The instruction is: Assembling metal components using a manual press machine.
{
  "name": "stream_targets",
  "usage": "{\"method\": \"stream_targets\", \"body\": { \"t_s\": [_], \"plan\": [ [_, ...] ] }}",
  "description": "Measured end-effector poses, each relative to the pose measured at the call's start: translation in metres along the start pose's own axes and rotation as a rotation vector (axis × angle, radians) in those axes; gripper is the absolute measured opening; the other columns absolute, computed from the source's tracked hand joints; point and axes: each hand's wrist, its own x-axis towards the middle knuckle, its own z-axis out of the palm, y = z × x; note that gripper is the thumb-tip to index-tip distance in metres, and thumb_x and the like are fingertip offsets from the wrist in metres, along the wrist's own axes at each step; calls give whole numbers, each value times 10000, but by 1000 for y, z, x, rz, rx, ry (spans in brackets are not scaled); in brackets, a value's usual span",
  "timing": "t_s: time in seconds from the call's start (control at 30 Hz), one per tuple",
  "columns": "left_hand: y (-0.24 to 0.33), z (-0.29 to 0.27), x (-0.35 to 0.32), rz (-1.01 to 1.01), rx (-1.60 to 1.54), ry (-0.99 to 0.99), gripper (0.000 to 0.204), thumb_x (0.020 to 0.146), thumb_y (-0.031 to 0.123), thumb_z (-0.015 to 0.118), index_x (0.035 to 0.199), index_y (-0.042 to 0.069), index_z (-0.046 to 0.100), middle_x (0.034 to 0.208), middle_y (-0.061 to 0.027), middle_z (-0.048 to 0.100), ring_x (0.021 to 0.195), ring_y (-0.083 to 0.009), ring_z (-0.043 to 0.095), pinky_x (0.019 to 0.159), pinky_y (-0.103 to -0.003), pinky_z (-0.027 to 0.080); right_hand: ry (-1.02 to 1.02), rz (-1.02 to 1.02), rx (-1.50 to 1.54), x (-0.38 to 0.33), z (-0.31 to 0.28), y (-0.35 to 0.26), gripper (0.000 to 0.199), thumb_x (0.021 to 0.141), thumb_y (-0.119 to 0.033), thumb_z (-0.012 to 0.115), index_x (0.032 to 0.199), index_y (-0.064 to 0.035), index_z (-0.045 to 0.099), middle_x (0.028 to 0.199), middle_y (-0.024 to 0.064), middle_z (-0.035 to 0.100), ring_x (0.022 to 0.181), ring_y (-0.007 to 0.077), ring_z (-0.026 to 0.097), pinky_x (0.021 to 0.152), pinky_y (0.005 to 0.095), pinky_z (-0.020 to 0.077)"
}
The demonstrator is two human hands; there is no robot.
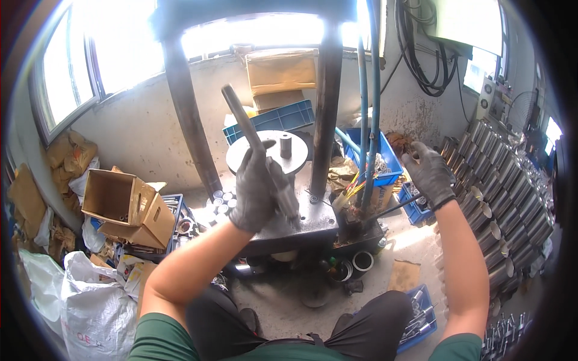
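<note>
The left gloved hand (256, 192) hides the middle of a metal rod (241, 117); whether the blurred metal piece (286, 197) below belongs to it is unclear. Whether the right gloved hand (430, 175) touches the dark lever (395, 207) cannot be told. The upper edge crops the press frame (253, 12), and glare hides the view beyond the windows (66, 69).

- Near left: white woven sack (99, 310) carries a few red printed letters (90, 339) low on its side; blurred, only partly legible.
- Farther off, right of centre: brown cardboard carton (378, 203), just below a blue crate (388, 178), bears dark print, too small to read reliably.
</note>
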Motion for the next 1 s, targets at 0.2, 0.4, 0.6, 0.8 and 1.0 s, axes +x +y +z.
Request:
{"method": "stream_targets", "body": {
  "t_s": [0.2, 0.4, 0.6, 0.8, 1.0],
  "plan": [
    [-48, -53, -128, -606, -230, 158, 547, 1107, 599, 573, 1356, 112, 582, 715, 17, 513, 601, -152, 546, 778, -442, 618, -35, -216, 56, -94, -24, 11, 293, 962, -149, 745, 1216, -16, 684, 955, 204, 755, 758, 328, 752, 714, 454, 597],
    [-95, -104, -128, -898, -220, 426, 516, 1126, 570, 547, 1058, 71, 661, 657, 25, 537, 543, -156, 550, 727, -447, 630, -86, -170, 143, -159, -29, -4, 288, 918, -51, 747, 1198, 10, 718, 958, 175, 758, 803, 306, 753, 751, 413, 612],
    [-112, -144, -92, -1019, -412, 462, 227, 1004, 240, 522, 1010, 33, 614, 681, 33, 544, 552, -151, 549, 789, -454, 621, -88, -318, 95, -159, -21, -27, 292, 897, -61, 773, 1179, 1, 727, 977, 181, 762, 823, 329, 761, 747, 416, 616],
    [-126, -160, -78, -1045, -342, 461, 319, 1102, 346, 504, 1024, 60, 621, 630, 42, 523, 515, -146, 540, 758, -473, 624, -217, -413, 2, -160, -37, -42, 337, 869, -68, 790, 1188, 5, 708, 1006, 218, 749, 898, 403, 747, 788, 478, 600],
    [-138, -146, -117, -1130, -329, 486, 520, 1107, 562, 574, 1067, 50, 657, 657, -12, 547, 525, -209, 543, 696, -490, 609, -223, -372, 291, -219, -4, -73, 391, 841, -58, 806, 1214, -15, 699, 1030, 208, 736, 924, 414, 724, 834, 482, 591]
  ]
}}
